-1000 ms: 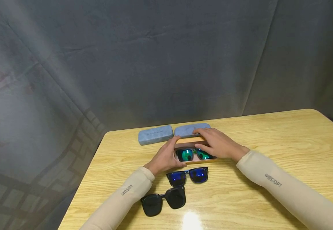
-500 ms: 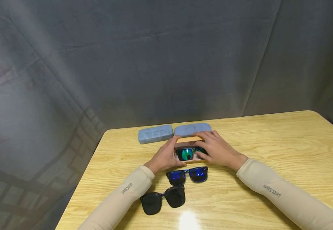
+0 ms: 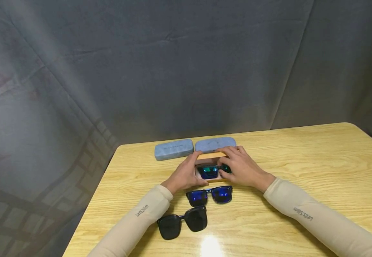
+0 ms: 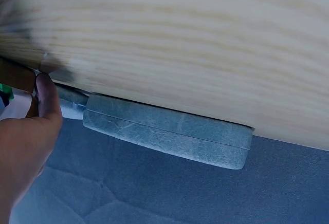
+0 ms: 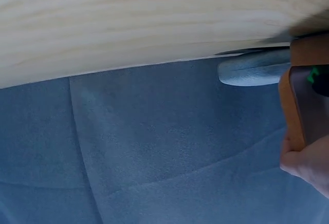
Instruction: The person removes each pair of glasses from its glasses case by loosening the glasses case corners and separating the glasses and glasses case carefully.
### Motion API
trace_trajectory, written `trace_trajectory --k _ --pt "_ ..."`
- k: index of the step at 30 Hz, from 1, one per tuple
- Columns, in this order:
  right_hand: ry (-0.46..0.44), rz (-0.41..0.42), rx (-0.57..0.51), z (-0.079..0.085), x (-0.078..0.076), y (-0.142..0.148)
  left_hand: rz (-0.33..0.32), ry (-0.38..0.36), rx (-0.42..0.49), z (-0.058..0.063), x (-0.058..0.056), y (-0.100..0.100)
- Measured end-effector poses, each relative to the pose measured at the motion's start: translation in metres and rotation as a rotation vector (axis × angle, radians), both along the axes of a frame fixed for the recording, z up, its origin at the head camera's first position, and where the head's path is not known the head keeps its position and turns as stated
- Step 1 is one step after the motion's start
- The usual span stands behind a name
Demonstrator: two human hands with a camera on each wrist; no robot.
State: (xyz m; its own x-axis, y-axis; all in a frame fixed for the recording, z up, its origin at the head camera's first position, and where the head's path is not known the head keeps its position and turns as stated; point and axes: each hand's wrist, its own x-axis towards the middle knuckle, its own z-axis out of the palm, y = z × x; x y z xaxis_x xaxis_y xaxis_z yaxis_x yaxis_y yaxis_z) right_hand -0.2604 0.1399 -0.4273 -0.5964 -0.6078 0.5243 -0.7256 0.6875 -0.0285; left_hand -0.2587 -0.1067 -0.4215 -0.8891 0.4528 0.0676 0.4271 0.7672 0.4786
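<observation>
An orange-brown glasses case [image 3: 209,156] stands with its lid raised on the table. My left hand [image 3: 183,175] grips its left end, thumb at the front edge and fingers at the back. Inside it are sunglasses with green mirrored lenses [image 3: 209,172], which the thumb and index finger of my right hand [image 3: 247,167] pinch near the bridge. Part of their right lens is hidden by that hand. Just in front lie blue-lensed sunglasses [image 3: 222,195], and nearer still a larger black pair [image 3: 196,219]. In the right wrist view a fingertip lies against the case lid [image 5: 291,111].
Behind the case, two closed blue-grey glasses cases stand side by side, a left one [image 3: 174,149] and a right one [image 3: 209,144], near the far edge of the wooden table [image 3: 308,160]. A grey curtain [image 3: 186,71] hangs behind.
My right thumb and index finger have come down onto the green-lensed sunglasses and pinch them. The sunglasses have tilted, and their left lens reflects differently. My left hand has stayed on the case.
</observation>
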Motion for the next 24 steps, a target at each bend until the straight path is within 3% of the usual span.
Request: trace_trajectory --k 11,24 --pt "0.049 0.055 -0.117 0.002 0.000 0.000 -0.004 0.008 -0.004 0.000 0.000 0.000" --pt "0.050 0.128 -0.171 0.010 0.008 0.005 -0.017 0.027 0.013 -0.001 0.000 -0.001"
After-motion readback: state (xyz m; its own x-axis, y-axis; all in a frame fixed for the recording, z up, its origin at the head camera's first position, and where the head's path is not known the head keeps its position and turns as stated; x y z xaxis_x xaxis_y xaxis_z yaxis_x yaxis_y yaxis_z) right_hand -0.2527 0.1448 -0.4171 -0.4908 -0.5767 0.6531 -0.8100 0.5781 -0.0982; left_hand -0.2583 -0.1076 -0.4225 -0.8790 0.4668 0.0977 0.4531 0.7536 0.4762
